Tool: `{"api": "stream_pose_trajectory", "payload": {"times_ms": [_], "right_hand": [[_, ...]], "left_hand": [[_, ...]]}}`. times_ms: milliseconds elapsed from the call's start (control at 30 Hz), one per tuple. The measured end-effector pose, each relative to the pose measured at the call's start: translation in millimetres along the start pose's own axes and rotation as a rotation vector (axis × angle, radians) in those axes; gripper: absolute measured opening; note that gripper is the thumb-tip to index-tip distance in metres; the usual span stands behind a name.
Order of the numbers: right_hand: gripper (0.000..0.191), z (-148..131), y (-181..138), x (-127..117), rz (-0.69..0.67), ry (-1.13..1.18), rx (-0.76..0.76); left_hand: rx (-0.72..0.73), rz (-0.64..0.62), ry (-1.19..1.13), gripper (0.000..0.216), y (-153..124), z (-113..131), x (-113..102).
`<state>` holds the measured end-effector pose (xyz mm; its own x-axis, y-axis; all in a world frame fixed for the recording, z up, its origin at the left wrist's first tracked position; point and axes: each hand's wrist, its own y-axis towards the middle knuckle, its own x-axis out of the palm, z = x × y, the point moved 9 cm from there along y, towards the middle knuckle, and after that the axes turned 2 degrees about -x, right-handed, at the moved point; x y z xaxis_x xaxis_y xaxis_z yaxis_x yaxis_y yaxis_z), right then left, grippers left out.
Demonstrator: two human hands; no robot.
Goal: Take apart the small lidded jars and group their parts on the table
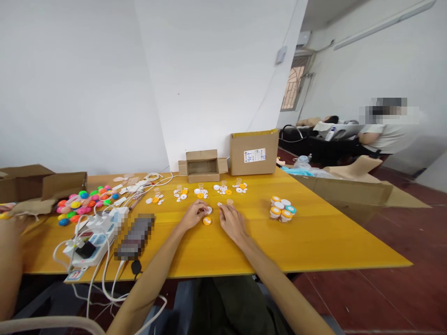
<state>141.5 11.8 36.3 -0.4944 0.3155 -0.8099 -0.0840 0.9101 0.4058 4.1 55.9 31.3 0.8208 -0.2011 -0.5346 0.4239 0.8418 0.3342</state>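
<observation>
My left hand (195, 215) is closed, with a white plastic disc (209, 210) pinched at its fingertips. Just below that disc, an orange cap (207, 221) with white on its top lies on the table. The fingers of my right hand (233, 224) are pressed together at a small white piece (219, 204), whose exact shape is too small to tell. A clear plastic cup (229, 202) stands just beyond my right hand. Farther back are small groups of orange and white discs (200, 195), little white parts and clear cups.
Assembled orange, white and teal capped pieces (282, 209) cluster at the right. Cardboard boxes (254, 153) stand along the wall. A power strip (99, 237) with cables, a phone (135, 236) and colourful balls (87, 203) occupy the left. Another person's arm (10, 260) is at the left edge.
</observation>
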Motion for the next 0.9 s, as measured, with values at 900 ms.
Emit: {"api": "stream_pose_trajectory", "payload": {"times_ms": [900], "right_hand": [[0.035,12.2,-0.7,1.5,0.034,-0.035,0.079]], "left_hand": [[0.056,-0.078,0.267,0.028,-2.5,-0.3,9.3]]}}
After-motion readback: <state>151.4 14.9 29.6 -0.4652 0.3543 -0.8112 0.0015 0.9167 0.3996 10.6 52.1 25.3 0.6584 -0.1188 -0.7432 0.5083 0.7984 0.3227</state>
